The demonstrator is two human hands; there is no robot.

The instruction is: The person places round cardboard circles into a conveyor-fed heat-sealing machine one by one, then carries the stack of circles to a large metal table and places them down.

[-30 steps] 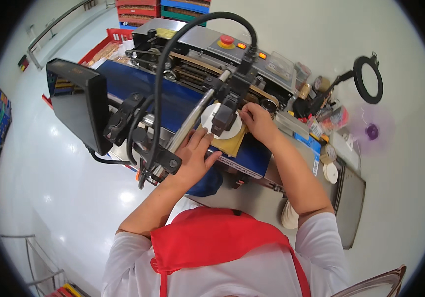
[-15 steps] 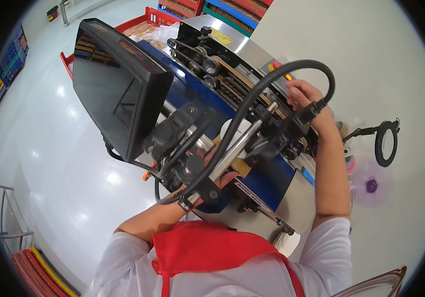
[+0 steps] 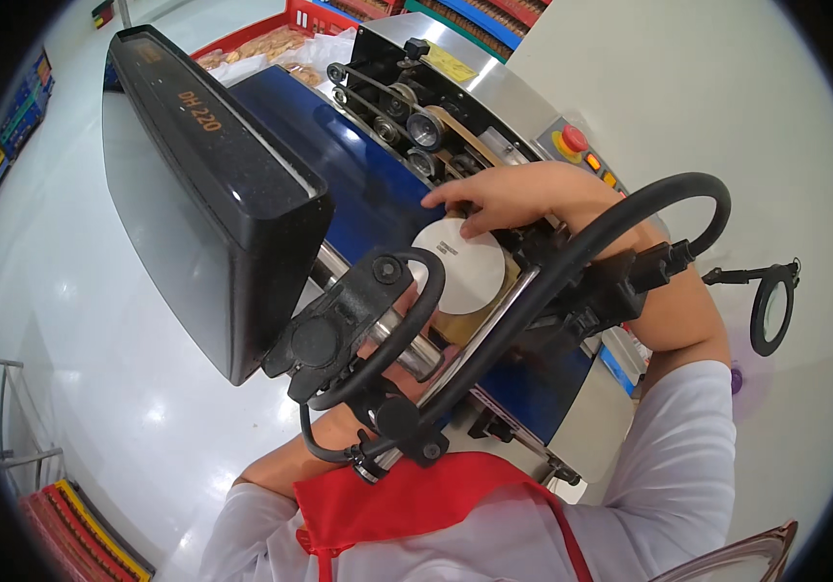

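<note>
The right hand (image 3: 523, 194) lay flat on the white disc (image 3: 460, 267), fingertips pressing it, not gripping. The disc sat on the blue belt (image 3: 368, 184) just near of the rollers (image 3: 416, 121). The left hand (image 3: 407, 364) was mostly hidden behind the black mount (image 3: 358, 320); its grip could not be told. Best done by keeping the disc flat and square to the rollers, fingers well apart from them.

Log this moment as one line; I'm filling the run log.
right hand: fingertips on white round pouch | left hand: hidden behind black monitor | pouch on blue conveyor
</note>
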